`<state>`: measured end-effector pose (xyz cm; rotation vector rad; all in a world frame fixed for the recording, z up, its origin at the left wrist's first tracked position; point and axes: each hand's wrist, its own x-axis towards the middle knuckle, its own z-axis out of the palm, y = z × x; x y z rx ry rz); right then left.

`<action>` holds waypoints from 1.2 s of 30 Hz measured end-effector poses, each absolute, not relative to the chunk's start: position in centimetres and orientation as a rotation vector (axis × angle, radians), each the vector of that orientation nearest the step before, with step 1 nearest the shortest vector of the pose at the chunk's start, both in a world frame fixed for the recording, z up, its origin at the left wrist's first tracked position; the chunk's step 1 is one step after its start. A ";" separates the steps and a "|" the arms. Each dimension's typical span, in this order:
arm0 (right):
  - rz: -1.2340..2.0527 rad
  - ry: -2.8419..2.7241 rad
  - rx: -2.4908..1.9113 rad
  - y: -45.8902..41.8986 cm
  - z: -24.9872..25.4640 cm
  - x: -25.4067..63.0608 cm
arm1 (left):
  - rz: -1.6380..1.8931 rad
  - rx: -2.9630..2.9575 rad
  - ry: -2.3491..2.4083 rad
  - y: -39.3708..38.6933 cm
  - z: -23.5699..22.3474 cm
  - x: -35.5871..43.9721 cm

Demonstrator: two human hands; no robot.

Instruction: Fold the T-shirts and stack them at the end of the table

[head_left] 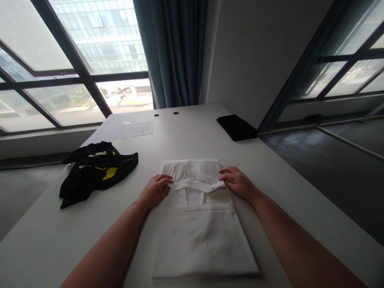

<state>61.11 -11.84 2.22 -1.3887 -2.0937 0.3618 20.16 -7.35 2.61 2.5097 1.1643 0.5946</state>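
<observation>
A white T-shirt (pixel 204 240) lies on the table in a long, narrow folded shape. Its far end is turned over toward me, with the neckline edge showing across the flap. At the flap's left side, my left hand (pixel 156 189) grips the cloth with bent fingers, the thumb mostly hidden. On the opposite side, my right hand (pixel 238 183) holds the flap's edge, its fingertips on top of the cloth. Both hands are at about the same distance from me, with the flap between them.
Left of the shirt is a crumpled black garment (pixel 99 172) with yellow patches. Printed papers (pixel 133 129) lie behind it on the white table (pixel 186 136). A folded black cloth item (pixel 237 127) rests near the right edge. Windows and a blue curtain (pixel 175 52) stand beyond.
</observation>
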 end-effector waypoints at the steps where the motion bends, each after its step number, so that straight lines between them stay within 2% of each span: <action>1: 0.352 -2.078 -1.393 -11.8 2.1 61.1 | 0.608 2.509 1.174 -7.3 2.8 20.2; 11: 0.309 -2.006 -1.432 -11.1 1.3 62.0 | 0.506 2.601 1.098 -7.5 4.1 20.4; 18: -0.034 -1.967 -1.575 -10.0 2.6 56.0 | 0.659 2.667 1.184 -6.5 5.3 27.0; 25: 0.138 -2.327 -1.930 -9.3 1.5 51.8 | 0.273 2.679 1.487 -4.7 2.0 30.1; 36: 0.239 -2.096 -2.229 -6.7 0.1 54.9 | 0.287 2.402 1.930 -3.4 0.3 28.2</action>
